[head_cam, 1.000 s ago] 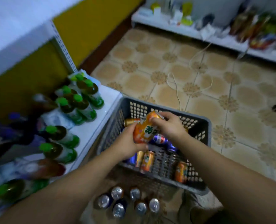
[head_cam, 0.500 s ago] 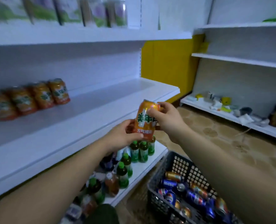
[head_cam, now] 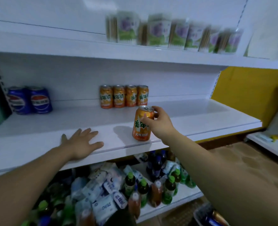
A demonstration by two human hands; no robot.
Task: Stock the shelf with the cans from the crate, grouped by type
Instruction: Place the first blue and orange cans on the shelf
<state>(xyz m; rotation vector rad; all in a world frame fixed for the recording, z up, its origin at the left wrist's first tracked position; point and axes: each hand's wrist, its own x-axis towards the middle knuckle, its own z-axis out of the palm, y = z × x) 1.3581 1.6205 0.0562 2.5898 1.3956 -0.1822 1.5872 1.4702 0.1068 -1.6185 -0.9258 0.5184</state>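
My right hand (head_cam: pixel 159 123) grips an orange can (head_cam: pixel 141 124) by its upper side; the can stands upright near the front edge of the white middle shelf (head_cam: pixel 200 116). Flat on the shelf's front edge, to the left of the can, rests my left hand (head_cam: pixel 82 142) with fingers spread, holding nothing. At the back of the shelf stands a row of several orange cans (head_cam: pixel 123 97). Two blue cans (head_cam: pixel 30 100) stand at the back left. A corner of the grey crate (head_cam: pixel 206 217) with cans in it shows at the bottom right.
The upper shelf (head_cam: pixel 135 51) carries a row of blurred cartons (head_cam: pixel 170 33). On the bottom shelf (head_cam: pixel 180 201) stand green-capped bottles (head_cam: pixel 143 188) and lie wrapped packs (head_cam: pixel 105 201). A yellow wall (head_cam: pixel 249 92) and another low shelf (head_cam: pixel 268 144) are at the right.
The view swung up from the crate to the shelf. My left hand let go of the orange can and now lies on the shelf edge. My right hand brought the can onto the shelf.
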